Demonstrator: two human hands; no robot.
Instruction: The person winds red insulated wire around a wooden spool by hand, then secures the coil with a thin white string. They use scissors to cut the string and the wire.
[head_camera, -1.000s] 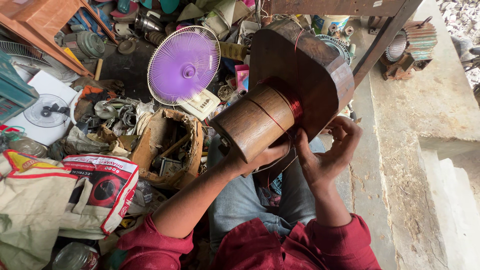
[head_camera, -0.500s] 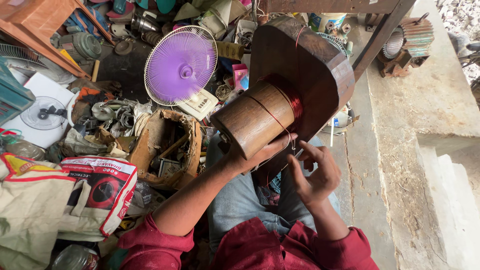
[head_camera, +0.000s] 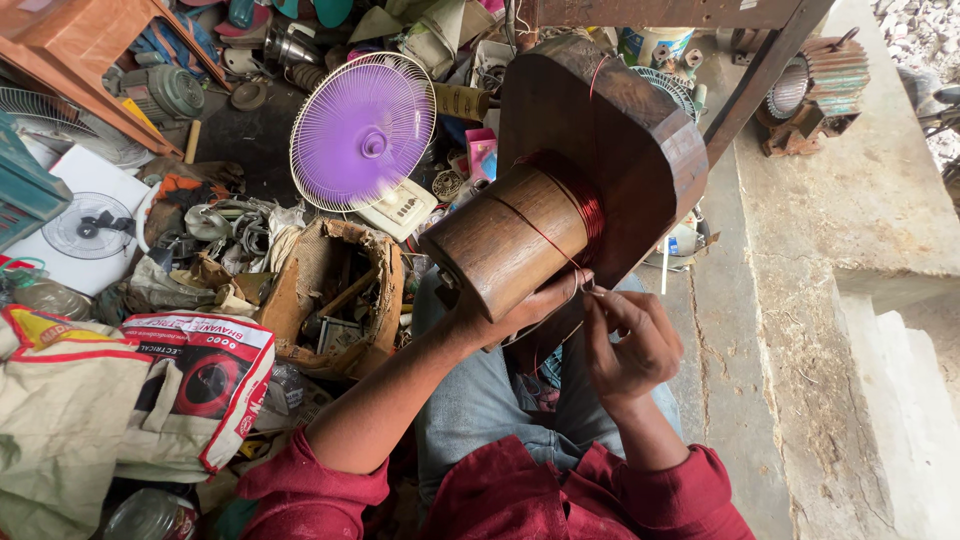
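While beside hands (head_camera: 560, 320): scrap-filled carton (head_camera: 300, 290)

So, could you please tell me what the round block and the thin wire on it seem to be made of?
The round block looks like brown wood, smooth and slightly glossy, with visible grain. The wire looks like copper: thin, reddish and shiny, possibly coated.

A cylindrical wooden winding former (head_camera: 510, 240) is jutting out tilted from a broad dark wooden block (head_camera: 620, 150); reddish copper wire (head_camera: 580, 205) is lying coiled around its inner end; one thin strand is crossing its side.
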